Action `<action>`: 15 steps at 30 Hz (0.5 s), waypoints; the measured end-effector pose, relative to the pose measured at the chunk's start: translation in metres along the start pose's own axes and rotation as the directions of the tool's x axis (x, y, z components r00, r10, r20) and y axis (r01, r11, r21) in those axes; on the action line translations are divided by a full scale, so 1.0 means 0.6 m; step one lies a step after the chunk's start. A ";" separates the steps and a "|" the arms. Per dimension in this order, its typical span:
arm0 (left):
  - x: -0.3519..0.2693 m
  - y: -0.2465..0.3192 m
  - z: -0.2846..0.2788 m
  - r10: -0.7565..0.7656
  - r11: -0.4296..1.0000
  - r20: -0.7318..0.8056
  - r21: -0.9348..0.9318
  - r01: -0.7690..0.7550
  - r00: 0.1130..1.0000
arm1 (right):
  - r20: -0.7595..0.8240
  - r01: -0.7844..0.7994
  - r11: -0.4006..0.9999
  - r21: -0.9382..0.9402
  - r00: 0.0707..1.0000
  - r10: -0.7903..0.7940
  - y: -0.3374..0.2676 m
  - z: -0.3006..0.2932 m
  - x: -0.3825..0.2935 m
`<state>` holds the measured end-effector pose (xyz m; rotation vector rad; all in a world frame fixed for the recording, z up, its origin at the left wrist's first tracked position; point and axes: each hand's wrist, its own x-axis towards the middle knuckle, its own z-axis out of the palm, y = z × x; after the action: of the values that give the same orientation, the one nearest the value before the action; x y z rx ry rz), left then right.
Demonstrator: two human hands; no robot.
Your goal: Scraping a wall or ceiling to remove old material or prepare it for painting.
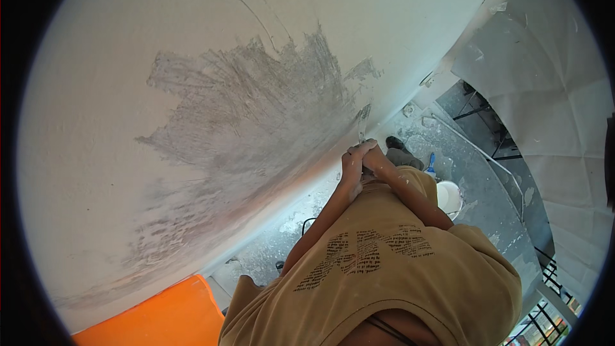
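Both of my hands are wrapped round the handle of a scraper (363,122), whose flat blade points away from me, at or close to the wall. My left hand (354,158) and my right hand (376,157) are pressed together, so most of the handle is hidden. To the left spreads a painted wall (120,105) with a large rough grey patch (250,96) where the surface coat is off. A smaller bare patch (362,69) lies above the blade. Two thin grooves run down the wall into the large patch.
A white bucket (450,199) and a blue-handled brush (431,162) are on the stained floor (485,197) at my right. An orange panel (163,315) is at lower left. Pale sheeting (552,105) hangs at the right, near a thin white pipe (475,146).
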<state>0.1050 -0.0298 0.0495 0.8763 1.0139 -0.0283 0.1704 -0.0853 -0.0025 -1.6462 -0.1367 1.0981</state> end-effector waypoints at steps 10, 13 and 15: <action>0.024 -0.068 -0.015 -0.037 0.974 0.358 -0.195 0.113 0.933 | -0.112 0.225 0.798 -0.559 0.933 -0.342 0.112 -0.014 0.013; 0.030 -0.056 -0.012 -0.018 0.978 0.394 -0.185 0.098 0.919 | -0.234 0.107 0.873 -0.477 0.941 -0.243 0.079 -0.018 0.008; 0.041 -0.037 -0.006 -0.009 0.984 0.408 -0.159 0.081 0.913 | -0.246 0.118 0.886 -0.448 0.937 -0.249 0.053 -0.021 0.017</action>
<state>0.1071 -0.0332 0.0166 0.6505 0.6334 -0.1545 0.1713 -0.1006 -0.0345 -2.1244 -0.3522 0.6892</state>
